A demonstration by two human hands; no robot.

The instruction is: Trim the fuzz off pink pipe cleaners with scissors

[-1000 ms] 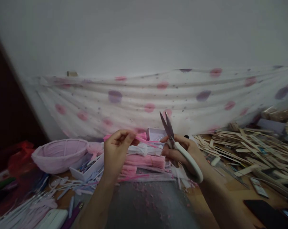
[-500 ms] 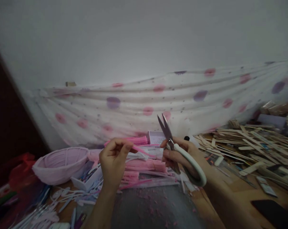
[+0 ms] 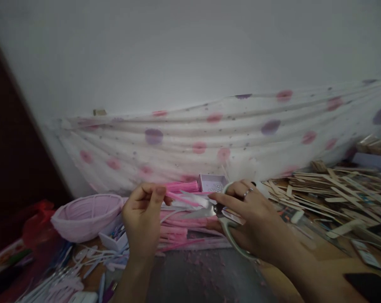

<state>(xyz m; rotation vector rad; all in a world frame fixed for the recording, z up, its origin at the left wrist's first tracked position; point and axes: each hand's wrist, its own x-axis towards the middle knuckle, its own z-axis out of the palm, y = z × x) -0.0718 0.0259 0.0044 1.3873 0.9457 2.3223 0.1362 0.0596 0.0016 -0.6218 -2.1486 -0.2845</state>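
The pink strip point(image 3: 183, 199) looks thin and bright; my left fingers point(image 3: 159, 194) pinch it closely, my right fingers point(image 3: 228, 203) curl around opened scissors point(image 3: 217, 209) at its three o'clock

My one camera sits on my head; it faces forward and down over my left hand point(image 3: 143, 223) and right hand point(image 3: 256, 223), both near in the lower middle; the table point(image 3: 280, 277) spreads below; the wall point(image 3: 190, 50) stands farther off, filling the top.

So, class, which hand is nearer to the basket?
The left. The left hand, pinching a pink strip, is just right of the basket; the right hand, holding the scissors, is farther off, to the right.
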